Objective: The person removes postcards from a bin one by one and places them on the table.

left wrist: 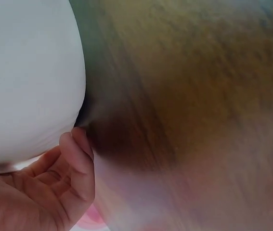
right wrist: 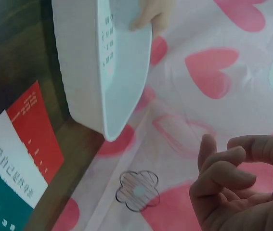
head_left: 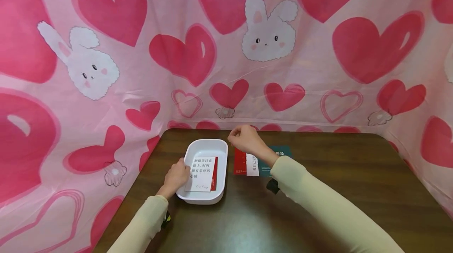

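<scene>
On our worktop (head_left: 336,198), the tray (head_left: 205,149) sat left; right of it lay red, white and teal paper (head_left: 240,164), best pinched by an edge, we judged. Our left-hand grip (head_left: 178,176) clamped the tray's left rim, where steady, light pressure suited. Our right-hand grip (head_left: 247,141) hung empty near its far right corner, thumb and fingertips apart. A white card (head_left: 201,180) lay inside.

Printed cards (head_left: 199,174) lie in the white tray (head_left: 207,145) and beside it.

Cream sleeves (head_left: 329,200), plain cuffs (head_left: 158,204); dark wristpieces (head_left: 273,186)
</scene>
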Demonstrator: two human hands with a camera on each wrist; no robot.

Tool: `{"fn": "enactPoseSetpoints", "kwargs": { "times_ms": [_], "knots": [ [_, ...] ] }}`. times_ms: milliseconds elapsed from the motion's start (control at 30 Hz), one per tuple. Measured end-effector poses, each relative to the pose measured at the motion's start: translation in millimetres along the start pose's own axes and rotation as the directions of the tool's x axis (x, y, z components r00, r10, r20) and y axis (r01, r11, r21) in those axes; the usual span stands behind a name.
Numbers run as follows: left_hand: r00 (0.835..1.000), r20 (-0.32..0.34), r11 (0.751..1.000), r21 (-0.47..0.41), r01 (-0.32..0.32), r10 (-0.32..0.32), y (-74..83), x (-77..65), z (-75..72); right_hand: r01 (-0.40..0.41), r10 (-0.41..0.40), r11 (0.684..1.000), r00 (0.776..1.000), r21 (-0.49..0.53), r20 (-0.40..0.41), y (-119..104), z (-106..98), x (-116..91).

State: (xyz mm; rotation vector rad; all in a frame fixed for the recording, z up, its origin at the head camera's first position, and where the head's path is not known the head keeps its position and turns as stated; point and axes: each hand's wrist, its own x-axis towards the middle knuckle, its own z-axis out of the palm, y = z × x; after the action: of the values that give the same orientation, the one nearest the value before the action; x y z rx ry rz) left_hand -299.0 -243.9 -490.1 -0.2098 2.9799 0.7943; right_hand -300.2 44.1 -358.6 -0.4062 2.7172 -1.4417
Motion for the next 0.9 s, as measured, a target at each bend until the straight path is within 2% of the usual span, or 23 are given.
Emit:
{"fn": "enactPoseSetpoints", "kwargs": {
  "times_ms": [300, 433, 667, 800, 900],
  "knots": [
    [1.000, 0.028, 1.000, -0.015, -0.005, 0.005, -0.4, 2.6, -5.8, -0.060, 0.057, 0.998, 0.994, 0.034, 0.091, -4, 25, 11],
    [0.999, 0.052, 0.999, -0.041, 0.015, -0.013, -2.2, 2.7, -9.6, -0.065, 0.060, 0.997, 0.991, 0.037, 0.122, -3, 40, 15],
    [0.997, 0.060, 0.997, -0.053, 0.057, -0.053, -7.2, 1.9, -14.4, -0.136, 0.124, 0.989, 0.975, 0.056, 0.183, 2, 63, 22],
    [0.995, 0.066, 0.996, -0.051, 0.072, -0.068, -7.1, 4.5, -13.5, -0.210, 0.184, 0.972, 0.960, 0.110, 0.211, 4, 69, 27],
    [0.995, 0.062, 0.995, -0.060, 0.080, -0.076, -7.4, 5.1, -11.9, -0.291, 0.229, 0.934, 0.932, 0.205, 0.281, 7, 74, 31]
  ]
}}
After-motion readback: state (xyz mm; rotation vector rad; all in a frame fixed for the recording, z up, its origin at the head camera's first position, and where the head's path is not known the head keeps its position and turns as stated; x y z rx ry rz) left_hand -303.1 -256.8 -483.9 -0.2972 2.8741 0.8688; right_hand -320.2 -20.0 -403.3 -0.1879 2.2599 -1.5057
